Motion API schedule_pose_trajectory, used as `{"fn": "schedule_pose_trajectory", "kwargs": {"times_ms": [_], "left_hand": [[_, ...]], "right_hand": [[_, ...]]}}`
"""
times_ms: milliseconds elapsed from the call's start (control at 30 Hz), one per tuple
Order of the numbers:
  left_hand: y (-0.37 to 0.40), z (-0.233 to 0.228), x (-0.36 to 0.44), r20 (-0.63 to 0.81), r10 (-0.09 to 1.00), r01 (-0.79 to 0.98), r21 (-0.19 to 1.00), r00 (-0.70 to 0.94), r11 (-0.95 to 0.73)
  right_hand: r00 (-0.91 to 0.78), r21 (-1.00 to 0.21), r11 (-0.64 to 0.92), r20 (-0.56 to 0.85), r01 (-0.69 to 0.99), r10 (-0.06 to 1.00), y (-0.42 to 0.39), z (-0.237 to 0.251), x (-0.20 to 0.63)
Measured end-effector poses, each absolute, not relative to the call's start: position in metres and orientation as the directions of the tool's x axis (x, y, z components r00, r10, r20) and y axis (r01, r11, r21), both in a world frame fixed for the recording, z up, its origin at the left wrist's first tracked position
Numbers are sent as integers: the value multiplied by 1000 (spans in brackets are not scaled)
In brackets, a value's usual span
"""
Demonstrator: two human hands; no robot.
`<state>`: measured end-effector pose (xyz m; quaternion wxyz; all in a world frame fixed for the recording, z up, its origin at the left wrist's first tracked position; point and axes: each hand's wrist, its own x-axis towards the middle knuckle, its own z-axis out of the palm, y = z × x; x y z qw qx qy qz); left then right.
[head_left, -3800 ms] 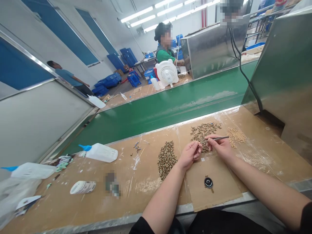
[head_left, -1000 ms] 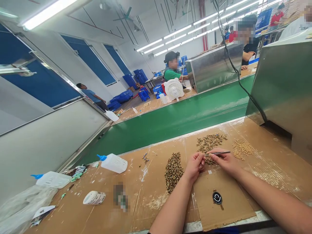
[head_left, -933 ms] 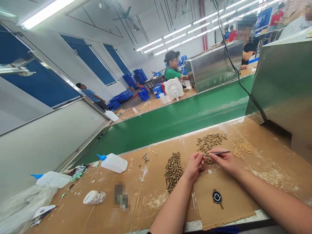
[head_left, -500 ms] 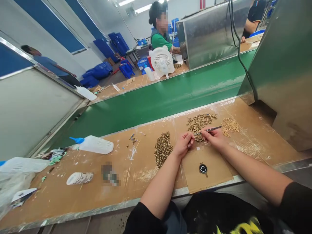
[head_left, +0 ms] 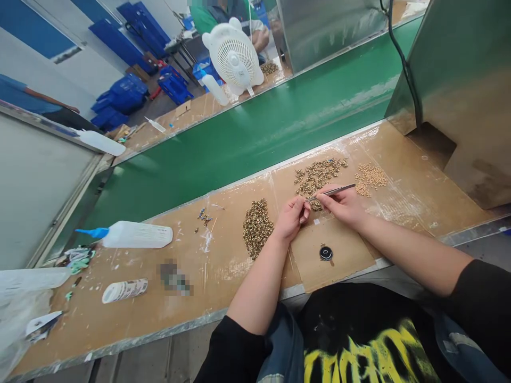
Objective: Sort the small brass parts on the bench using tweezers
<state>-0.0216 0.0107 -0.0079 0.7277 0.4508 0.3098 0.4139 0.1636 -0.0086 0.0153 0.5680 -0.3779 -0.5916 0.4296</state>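
Observation:
Between thumb and fingers, my right hand grips a thin metal pair of tweezers, its tip pointing left. That tip meets the closed fingertips of my left hand, which pinch something too small to make out. Just beyond both hands spreads a loose pile of small brass-coloured pieces. A denser heap of similar pieces lies left of my left hand. Pale beads or small rounds are scattered beyond my right hand. Nearer me, a small round black dish sits on a cardboard sheet.
A white bottle with a blue nozzle and a white tub lie on the left of the bench. A green conveyor belt runs behind. Across it stand a white fan and a person. A metal housing rises at right.
My view has tilted down, so the far side sits higher in the picture. Both hands stay together, with the tweezers still in my right hand.

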Motion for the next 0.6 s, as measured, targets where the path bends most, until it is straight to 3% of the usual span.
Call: {"fn": "schedule_pose_trajectory", "kwargs": {"times_ms": [600], "left_hand": [[8, 1, -19, -110, 875, -348, 889, 471, 298]], "right_hand": [[-1, -933, 357, 358, -32, 934, -6, 10, 166]]}}
